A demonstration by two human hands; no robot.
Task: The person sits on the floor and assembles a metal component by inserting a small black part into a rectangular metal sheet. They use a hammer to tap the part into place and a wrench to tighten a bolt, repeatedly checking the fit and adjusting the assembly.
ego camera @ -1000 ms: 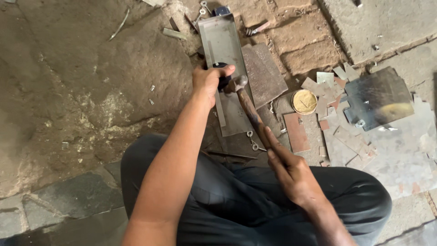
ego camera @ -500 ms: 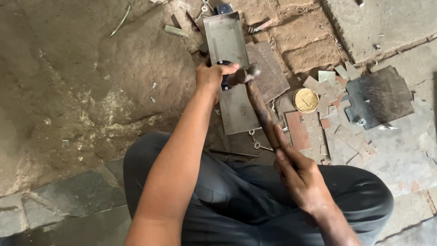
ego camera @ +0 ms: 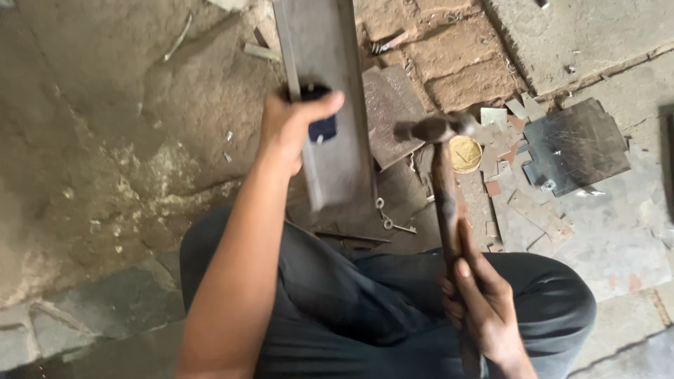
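Head view, looking down: nearest the camera the person's dark-trousered legs (ego camera: 337, 309) are folded on the floor; just above the right knee the right hand (ego camera: 484, 309) is wrapped tight around the lower end of a wooden-handled hammer (ego camera: 442, 182), whose steel head hangs in the air just right of the workpiece, blurred; the left hand (ego camera: 295, 130) is curled around a small dark punch-like tool (ego camera: 319, 119), thumb over the top, pressing it against a long grey metal channel (ego camera: 326, 91) that runs away from the knees toward the top edge; what the tool's tip meets is hidden by the fingers. To strike well, I judge the punch should stand square to the channel, the left fingers low and clear of its top, and the hammer head should land flat and centred rather than glancing; the grip far down the handle gives force but asks for a steady aim. Further right lie a round brass-coloured disc (ego camera: 465, 153), scattered offcuts (ego camera: 516, 203), and a dark metal plate (ego camera: 576, 144); beyond, worn bricks (ego camera: 456, 63) and a stone slab (ego camera: 583, 35).
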